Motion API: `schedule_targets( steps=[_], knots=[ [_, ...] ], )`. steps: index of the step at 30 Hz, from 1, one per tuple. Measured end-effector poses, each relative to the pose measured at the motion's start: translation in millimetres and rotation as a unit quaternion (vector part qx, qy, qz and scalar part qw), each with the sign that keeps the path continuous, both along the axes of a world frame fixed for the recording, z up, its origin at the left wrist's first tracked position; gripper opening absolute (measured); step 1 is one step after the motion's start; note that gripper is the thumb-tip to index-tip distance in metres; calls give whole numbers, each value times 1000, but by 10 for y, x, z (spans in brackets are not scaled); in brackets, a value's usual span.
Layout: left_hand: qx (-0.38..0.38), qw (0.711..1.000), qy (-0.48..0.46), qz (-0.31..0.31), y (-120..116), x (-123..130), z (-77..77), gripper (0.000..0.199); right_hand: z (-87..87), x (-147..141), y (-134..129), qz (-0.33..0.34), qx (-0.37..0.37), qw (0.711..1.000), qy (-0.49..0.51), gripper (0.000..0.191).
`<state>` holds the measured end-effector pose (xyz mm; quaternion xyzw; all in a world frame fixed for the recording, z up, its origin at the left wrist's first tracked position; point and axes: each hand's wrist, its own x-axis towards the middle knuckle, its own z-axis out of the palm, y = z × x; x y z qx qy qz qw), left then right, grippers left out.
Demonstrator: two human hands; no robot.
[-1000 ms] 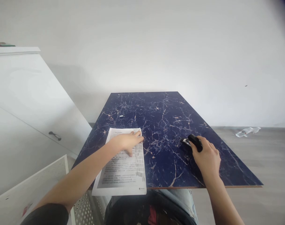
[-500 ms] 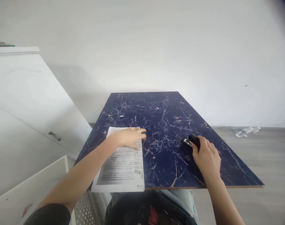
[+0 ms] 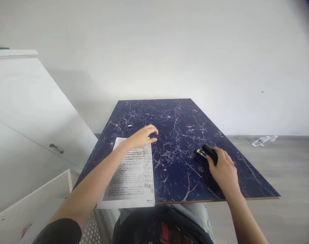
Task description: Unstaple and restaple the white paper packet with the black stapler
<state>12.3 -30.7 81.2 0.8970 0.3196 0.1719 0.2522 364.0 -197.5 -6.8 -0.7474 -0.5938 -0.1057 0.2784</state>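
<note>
A black stapler [image 3: 207, 152] is held in my right hand [image 3: 224, 168] over the right part of the dark blue marbled table [image 3: 177, 179]. Its jaws point up and to the left, and my fingers cover its rear end. My left hand [image 3: 145, 135] is at the top right corner of a stack of printed paper sheets [image 3: 129, 179], thumb and fingers apart, with nothing visible between them. The stack lies at the table's front left, its lower edge at the front edge. Whether my left hand touches the paper I cannot tell.
A small pale strip [image 3: 129, 125], maybe staples, lies beyond the paper. At the left stands a white cabinet [image 3: 29, 101] with a dark handle [image 3: 56, 148]. Crumpled clear plastic [image 3: 264, 140] is on the floor by the wall. A white perforated basket [image 3: 92, 230] is below left.
My left hand has shifted from lying across the upper part of the paper to its top right corner, farther from me. The stapler stays in my right hand, its jaws showing a wider gap.
</note>
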Motion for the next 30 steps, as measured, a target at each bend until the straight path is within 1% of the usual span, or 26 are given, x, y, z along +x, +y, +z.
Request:
schedule_targets(
  steps=[2, 3, 5, 7, 9, 11, 15, 19, 22, 24, 26, 27, 28, 30],
  knots=[
    [15, 999, -30, 38, 28, 2, -97, 24, -8, -6, -16, -7, 14, 1000, 11, 35],
    [20, 998, -36, 46, 33, 4, -143, 23, -10, -14, -24, -10, 22, 1000, 11, 36],
    [31, 998, -37, 42, 33, 6, -223, 21, -14, -26, -39, -16, 34, 999, 8, 38],
    [47, 998, -40, 33, 30, 8, -288, 20, -22, -17, -51, -40, 33, 998, 21, 43],
    [56, 997, -47, 35, 36, 4, -342, 18, -34, 18, -57, -75, 21, 996, 50, 47],
    [56, 996, -53, 43, 53, -6, -392, 18, -47, 70, -58, -92, -6, 993, 77, 48],
    [54, 995, -54, 65, 96, -36, -484, 17, -46, 142, -51, -78, -52, 991, 100, 41],
    [55, 995, -48, 71, 117, -49, -561, 15, 23, 110, -31, -74, -41, 986, 147, 40],
    [52, 996, -37, 69, 126, -48, -599, 15, 124, 6, 68, -36, -28, 982, 182, 45],
    [57, 995, -32, 68, 130, -50, -618, 14, 205, -112, 218, 6, -26, 976, 216, 46],
    [60, 995, -35, 69, 133, -55, -640, 14, 285, -272, 448, 53, -25, 958, 281, 47],
    [57, 995, -42, 71, 134, -59, -653, 13, 320, -365, 589, 82, -22, 940, 332, 48],
    [50, 995, -51, 72, 135, -62, -667, 13, 349, -465, 741, 119, -26, 910, 396, 47],
    [24, 993, -84, 84, 138, -67, -697, 14, 382, -674, 1058, 201, -49, 835, 510, 46]
  ],
)
